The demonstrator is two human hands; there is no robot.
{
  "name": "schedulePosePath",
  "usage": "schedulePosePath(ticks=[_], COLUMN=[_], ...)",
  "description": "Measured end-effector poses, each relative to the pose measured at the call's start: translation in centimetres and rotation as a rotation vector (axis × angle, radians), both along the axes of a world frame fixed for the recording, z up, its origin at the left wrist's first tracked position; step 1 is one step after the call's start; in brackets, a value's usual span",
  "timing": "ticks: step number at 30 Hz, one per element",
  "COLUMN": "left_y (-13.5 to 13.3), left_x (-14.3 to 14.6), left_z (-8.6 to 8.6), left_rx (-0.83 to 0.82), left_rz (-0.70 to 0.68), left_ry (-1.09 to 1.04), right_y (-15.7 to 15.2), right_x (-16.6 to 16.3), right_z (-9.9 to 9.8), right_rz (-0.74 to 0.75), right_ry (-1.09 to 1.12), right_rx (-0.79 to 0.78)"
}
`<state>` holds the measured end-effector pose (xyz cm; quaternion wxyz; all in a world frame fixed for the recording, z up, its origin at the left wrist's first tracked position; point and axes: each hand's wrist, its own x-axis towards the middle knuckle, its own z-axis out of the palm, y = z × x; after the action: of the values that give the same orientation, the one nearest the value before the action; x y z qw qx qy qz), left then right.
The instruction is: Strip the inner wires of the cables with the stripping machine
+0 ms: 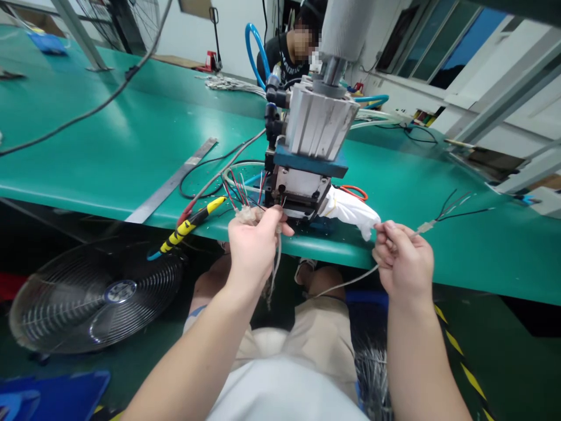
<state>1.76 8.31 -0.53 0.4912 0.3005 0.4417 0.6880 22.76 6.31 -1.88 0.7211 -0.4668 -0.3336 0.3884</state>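
My left hand [256, 237] is closed round a bundle of cables at the front of the pneumatic press [300, 190]. Their stripped ends fan out in thin red, white and black wires [239, 190], and their grey lengths hang below the fist. Over to the right, my right hand [405, 251] pinches a single grey cable [359, 278]. Its split end, with a pale connector [425, 227] and several dark loose wires [456, 211], points right. A white cloth-like wrap [350, 210] on the press's right side reaches close to the right fingertips.
A steel ruler [173, 181] and a yellow-black taped handle [193, 225] lie at the left on the green table [79, 146]. Below stands a floor fan [100, 295]. A bin of cables [372, 362] is beside my legs. A person [284, 55] sits behind the press.
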Motion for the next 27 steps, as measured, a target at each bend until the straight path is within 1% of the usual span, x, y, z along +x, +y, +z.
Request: schedulePosePath(ticks=[13, 27], left_y=[0.06, -0.02], left_x=[0.1, 0.06], left_z=[-0.03, -0.1], left_rx=[-0.002, -0.001], left_rz=[0.013, -0.012], left_ry=[0.009, -0.016], right_y=[-0.04, -0.02], right_x=[-0.12, -0.27], right_z=[0.05, 0.16], right_rz=[-0.008, -0.006], right_ry=[-0.005, -0.01], right_rx=[-0.008, -0.013])
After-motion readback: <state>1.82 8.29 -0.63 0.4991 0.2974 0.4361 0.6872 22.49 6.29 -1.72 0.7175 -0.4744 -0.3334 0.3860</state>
